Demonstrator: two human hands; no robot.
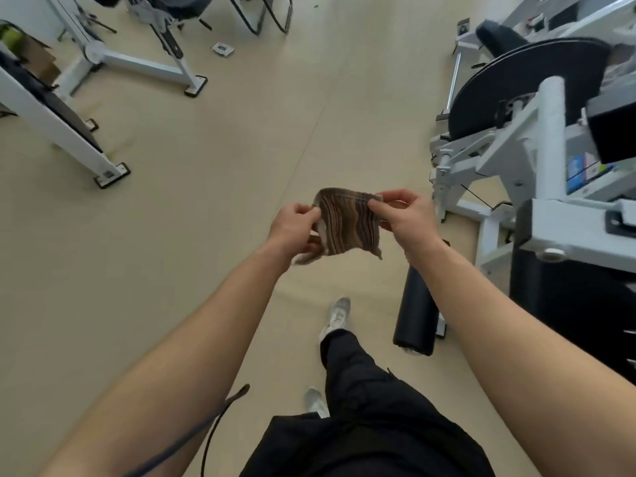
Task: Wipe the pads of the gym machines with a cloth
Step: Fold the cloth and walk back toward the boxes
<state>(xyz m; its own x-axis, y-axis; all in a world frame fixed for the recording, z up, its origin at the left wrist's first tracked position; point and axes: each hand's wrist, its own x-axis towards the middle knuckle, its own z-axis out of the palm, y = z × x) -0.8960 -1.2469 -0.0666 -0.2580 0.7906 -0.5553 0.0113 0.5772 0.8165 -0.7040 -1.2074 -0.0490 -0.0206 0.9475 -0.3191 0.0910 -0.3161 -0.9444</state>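
Observation:
A small brown striped cloth (349, 223) hangs spread in the air in front of me, above the floor. My left hand (292, 228) pinches its left edge. My right hand (406, 218) pinches its upper right corner between thumb and fingers. To my right stands a white gym machine (516, 156) with a black roller pad (418, 311) low beside my right forearm and a black seat pad (499, 36) further back. The cloth touches none of the pads.
White machine frames (69, 132) with black feet stand at the left and back left. The beige floor (206, 201) stretches between them and the right machine. My legs and grey shoes (337, 315) are below the hands. A dark cord (213, 428) dangles near my left arm.

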